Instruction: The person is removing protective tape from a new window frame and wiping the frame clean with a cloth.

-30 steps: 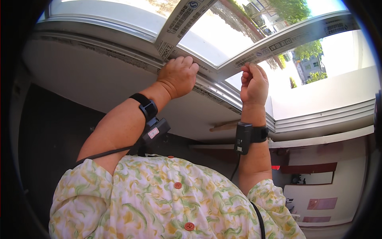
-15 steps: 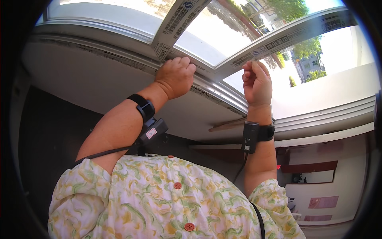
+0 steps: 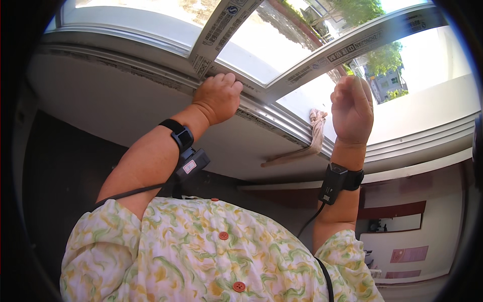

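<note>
My left hand (image 3: 219, 96) is closed in a fist at the lower rail of the white window sash (image 3: 251, 83). What its curled fingers hold, if anything, is hidden. My right hand (image 3: 353, 108) is raised to the right of the sash's corner, in front of the open part of the window. Its fingers are bent and pressed together; nothing I can name shows between them. Printed protective film (image 3: 342, 53) covers the faces of the sash bars. A twisted beige cloth (image 3: 318, 132) hangs over the window track, left of my right wrist.
Metal sliding tracks (image 3: 282, 123) run along the sill above a white wall (image 3: 100, 93). Outside are trees (image 3: 385, 60) and a building. Both wrists wear black straps with small boxes (image 3: 334, 183) and cables. A room with a dark red shelf (image 3: 397, 209) lies at lower right.
My right hand has moved right, away from the sash bar, uncovering the cloth. My left hand has stayed in nearly the same place; the view has shifted slightly.
</note>
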Action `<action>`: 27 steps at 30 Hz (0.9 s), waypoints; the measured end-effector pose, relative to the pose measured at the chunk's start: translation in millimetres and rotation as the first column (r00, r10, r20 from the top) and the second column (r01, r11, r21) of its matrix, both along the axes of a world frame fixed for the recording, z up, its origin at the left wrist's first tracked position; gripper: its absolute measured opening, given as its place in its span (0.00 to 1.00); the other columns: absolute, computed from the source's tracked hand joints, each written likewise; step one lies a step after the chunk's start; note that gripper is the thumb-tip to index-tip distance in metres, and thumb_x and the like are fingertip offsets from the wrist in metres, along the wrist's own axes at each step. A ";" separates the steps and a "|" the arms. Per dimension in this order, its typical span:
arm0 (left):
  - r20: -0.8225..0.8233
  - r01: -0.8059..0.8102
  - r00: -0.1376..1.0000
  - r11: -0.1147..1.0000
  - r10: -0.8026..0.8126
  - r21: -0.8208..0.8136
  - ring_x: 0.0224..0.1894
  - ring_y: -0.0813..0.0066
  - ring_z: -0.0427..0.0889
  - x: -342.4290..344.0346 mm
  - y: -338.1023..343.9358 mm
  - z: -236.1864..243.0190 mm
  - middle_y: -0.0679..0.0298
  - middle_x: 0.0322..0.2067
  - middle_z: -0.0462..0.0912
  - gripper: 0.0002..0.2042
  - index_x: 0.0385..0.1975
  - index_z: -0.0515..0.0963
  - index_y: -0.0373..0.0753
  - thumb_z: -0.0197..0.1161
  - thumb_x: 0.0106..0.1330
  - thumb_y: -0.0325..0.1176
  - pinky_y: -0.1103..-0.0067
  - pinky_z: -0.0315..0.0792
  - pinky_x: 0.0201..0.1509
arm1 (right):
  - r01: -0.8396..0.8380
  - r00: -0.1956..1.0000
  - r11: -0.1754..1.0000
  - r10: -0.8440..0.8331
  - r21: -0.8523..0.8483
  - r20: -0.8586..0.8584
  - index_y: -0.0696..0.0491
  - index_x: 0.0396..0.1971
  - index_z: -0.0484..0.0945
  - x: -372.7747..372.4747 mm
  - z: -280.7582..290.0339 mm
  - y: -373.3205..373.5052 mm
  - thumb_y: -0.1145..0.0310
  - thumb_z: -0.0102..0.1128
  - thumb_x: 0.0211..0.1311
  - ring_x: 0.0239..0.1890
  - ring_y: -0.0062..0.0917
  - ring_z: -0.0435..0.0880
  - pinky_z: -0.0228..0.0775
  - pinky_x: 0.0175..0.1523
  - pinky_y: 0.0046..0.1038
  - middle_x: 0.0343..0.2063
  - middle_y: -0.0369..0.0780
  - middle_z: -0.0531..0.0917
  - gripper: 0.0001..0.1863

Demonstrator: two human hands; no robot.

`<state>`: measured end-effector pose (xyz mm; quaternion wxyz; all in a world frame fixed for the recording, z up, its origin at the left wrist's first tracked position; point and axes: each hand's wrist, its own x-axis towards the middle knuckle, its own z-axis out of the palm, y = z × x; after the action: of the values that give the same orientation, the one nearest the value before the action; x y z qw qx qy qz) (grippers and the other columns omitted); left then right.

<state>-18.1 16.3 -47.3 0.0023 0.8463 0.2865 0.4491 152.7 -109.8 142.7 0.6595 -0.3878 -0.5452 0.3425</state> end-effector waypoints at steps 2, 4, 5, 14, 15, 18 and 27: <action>-0.011 -0.003 1.000 1.000 0.003 -0.005 0.34 0.66 0.74 0.1 0.4 0.5 0.65 0.27 0.71 0.02 0.23 0.72 0.43 0.57 0.52 0.31 0.72 0.71 0.37 | 0.023 0.998 0.999 -0.025 0.023 0.060 0.56 0.33 0.77 -4.8 0.1 -12.0 0.72 0.52 0.64 0.25 0.20 0.76 0.65 0.29 0.18 0.27 0.41 0.81 0.05; -0.002 0.005 1.000 1.000 -0.005 0.002 0.34 0.66 0.74 1.8 0.5 0.7 0.64 0.27 0.71 0.02 0.23 0.72 0.43 0.57 0.53 0.31 0.72 0.71 0.37 | 0.145 0.989 0.987 -0.142 -0.063 0.047 0.57 0.32 0.77 -14.5 -10.7 -26.7 0.72 0.51 0.64 0.24 0.19 0.75 0.64 0.29 0.18 0.27 0.40 0.81 0.06; 0.007 0.011 1.000 1.000 -0.011 0.001 0.34 0.66 0.74 2.1 1.2 1.2 0.64 0.27 0.71 0.03 0.23 0.72 0.42 0.57 0.54 0.31 0.72 0.71 0.38 | 0.134 0.986 0.987 -0.123 -0.093 0.109 0.57 0.31 0.77 -19.8 -14.1 -35.4 0.72 0.51 0.64 0.24 0.19 0.75 0.64 0.29 0.17 0.26 0.41 0.81 0.06; 0.377 0.603 0.778 0.429 -0.502 -0.673 0.33 0.75 0.74 -14.8 -16.8 55.5 0.66 0.31 0.75 0.12 0.41 0.76 0.36 0.55 0.64 0.36 0.78 0.70 0.38 | 0.140 0.916 0.896 0.045 -0.422 0.399 0.57 0.28 0.77 -44.6 -68.5 -73.0 0.72 0.56 0.60 0.24 0.13 0.74 0.68 0.30 0.17 0.24 0.34 0.80 0.05; 0.365 0.595 0.783 0.432 -0.504 -0.678 0.33 0.75 0.74 -19.1 -35.5 71.5 0.66 0.31 0.75 0.12 0.41 0.76 0.36 0.55 0.64 0.36 0.78 0.70 0.38 | 0.135 0.920 0.898 0.043 -0.419 0.389 0.57 0.28 0.77 -47.5 -73.8 -73.4 0.72 0.56 0.60 0.24 0.13 0.74 0.68 0.30 0.17 0.24 0.34 0.80 0.05; 0.549 0.731 0.639 0.201 -0.539 -0.652 0.34 0.81 0.72 -27.2 -74.6 85.9 0.65 0.32 0.76 0.17 0.49 0.72 0.33 0.55 0.66 0.37 0.82 0.69 0.42 | 0.242 0.760 0.835 0.154 -0.494 0.632 0.57 0.28 0.77 -55.4 -85.8 -68.6 0.71 0.58 0.56 0.23 0.17 0.76 0.68 0.29 0.22 0.21 0.37 0.79 0.05; 0.367 0.569 0.790 0.363 -0.491 -0.738 0.33 0.78 0.78 -54.1 -77.7 39.1 0.63 0.31 0.80 0.09 0.39 0.77 0.32 0.60 0.61 0.30 0.81 0.72 0.39 | 0.067 0.783 0.893 0.229 -0.445 0.579 0.58 0.36 0.78 -60.4 -121.5 -55.1 0.72 0.55 0.58 0.26 0.15 0.77 0.69 0.33 0.19 0.24 0.33 0.79 0.08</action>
<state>-72.3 -61.4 -8.2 0.5510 0.7698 0.1725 0.2721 92.3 -164.9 21.1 0.3231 -0.5929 -0.6545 0.3401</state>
